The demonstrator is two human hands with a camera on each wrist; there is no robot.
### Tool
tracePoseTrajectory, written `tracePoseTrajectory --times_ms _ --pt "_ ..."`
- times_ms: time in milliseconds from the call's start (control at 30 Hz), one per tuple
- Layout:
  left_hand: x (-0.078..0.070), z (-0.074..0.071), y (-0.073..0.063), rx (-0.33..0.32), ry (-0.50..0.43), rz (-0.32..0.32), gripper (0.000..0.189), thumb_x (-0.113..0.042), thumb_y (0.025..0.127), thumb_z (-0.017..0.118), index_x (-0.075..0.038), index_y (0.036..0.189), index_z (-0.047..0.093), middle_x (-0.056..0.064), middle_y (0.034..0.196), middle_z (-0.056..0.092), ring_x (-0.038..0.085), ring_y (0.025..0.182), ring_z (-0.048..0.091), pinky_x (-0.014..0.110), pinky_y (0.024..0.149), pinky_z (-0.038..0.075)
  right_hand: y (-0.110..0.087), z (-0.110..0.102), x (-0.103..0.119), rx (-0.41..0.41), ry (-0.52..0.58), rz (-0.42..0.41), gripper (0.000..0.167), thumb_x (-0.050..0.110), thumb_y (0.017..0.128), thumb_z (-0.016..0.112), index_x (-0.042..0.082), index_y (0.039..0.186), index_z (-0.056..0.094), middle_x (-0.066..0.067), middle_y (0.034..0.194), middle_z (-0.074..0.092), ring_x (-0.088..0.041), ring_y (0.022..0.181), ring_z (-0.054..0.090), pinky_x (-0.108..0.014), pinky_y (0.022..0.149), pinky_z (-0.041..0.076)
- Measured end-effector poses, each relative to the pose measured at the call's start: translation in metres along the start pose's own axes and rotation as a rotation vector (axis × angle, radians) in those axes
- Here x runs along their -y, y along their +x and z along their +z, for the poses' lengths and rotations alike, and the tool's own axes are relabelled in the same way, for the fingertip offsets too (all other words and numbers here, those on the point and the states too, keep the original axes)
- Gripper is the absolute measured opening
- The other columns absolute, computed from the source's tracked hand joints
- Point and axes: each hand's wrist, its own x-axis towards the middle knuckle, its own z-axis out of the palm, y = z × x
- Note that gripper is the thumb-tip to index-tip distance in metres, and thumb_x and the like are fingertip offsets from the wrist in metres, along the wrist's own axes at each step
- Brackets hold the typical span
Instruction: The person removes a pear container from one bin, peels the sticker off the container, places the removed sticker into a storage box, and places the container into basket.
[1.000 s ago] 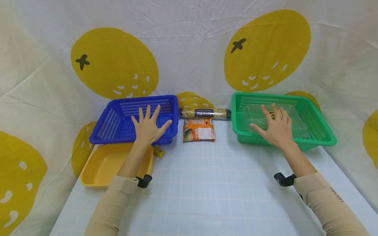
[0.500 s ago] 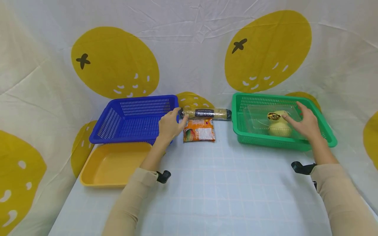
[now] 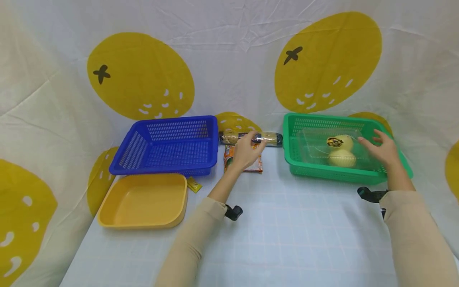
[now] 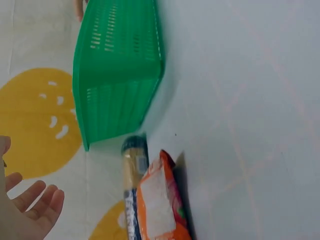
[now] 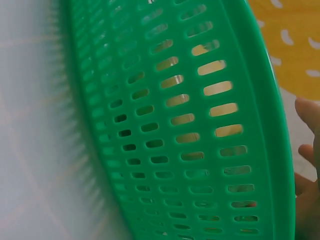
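My left hand [image 3: 245,153] is above an orange packet [image 3: 255,165], overlapping it and a long clear-wrapped yellow roll [image 3: 274,138] with a dark label in the head view. In the left wrist view its fingers [image 4: 50,202] are loosely bent and apart from both the roll [image 4: 134,162] and the packet [image 4: 159,205]. At the right end of the green basket [image 3: 322,172], my right hand [image 3: 387,153] hovers with fingers spread and nothing held. Inside that basket lies a clear plastic box [image 3: 312,145] with two pale yellow rounded pieces [image 3: 342,158] and a black-and-gold sticker.
A blue perforated basket [image 3: 165,155] stands at the back left. In front of it is a yellow tub [image 3: 143,201], with a small yellow sachet [image 3: 194,184] beside it. White fabric [image 3: 229,71] printed with big yellow fruit hangs behind the table [image 3: 272,235].
My left hand has moved right from over the blue basket to above the orange packet. My right hand has shifted right from over the clear box to the basket's right end.
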Motion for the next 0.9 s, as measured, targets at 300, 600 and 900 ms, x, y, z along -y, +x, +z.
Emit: tracePoseTrajectory --times_ms 300,600,900 --pt "-0.029 0.037 0.008 0.082 -0.249 0.069 0.047 -0.027 0.091 0.062 -0.004 0.131 0.052 0.015 0.117 0.062 0.028 0.098 0.063 0.027 0.078 0.052 0.000 -0.005 -0.012 0.071 0.039 0.108 0.089 0.054 0.092 0.040 0.000 0.149 -0.003 -0.041 0.143 0.016 -0.059 0.128 0.019 -0.069 0.098 0.023" --pt "-0.051 0.060 0.017 0.206 -0.281 0.046 0.053 -0.026 0.089 0.066 -0.008 0.135 0.048 0.015 0.121 0.059 0.023 0.106 0.061 0.017 0.080 0.049 0.002 -0.007 -0.025 0.167 0.062 0.132 0.084 0.047 0.096 0.038 0.002 0.148 -0.009 -0.042 0.143 0.010 -0.061 0.124 0.021 -0.068 0.097 0.026" --pt "-0.058 0.090 0.023 0.270 -0.402 -0.091 0.054 -0.023 0.088 0.067 -0.007 0.136 0.047 0.017 0.130 0.054 0.029 0.118 0.055 0.022 0.088 0.049 0.006 -0.005 -0.024 0.234 0.108 0.084 0.081 0.040 0.098 0.040 -0.001 0.147 -0.010 -0.045 0.141 0.014 -0.025 0.095 0.062 -0.051 0.088 0.047"
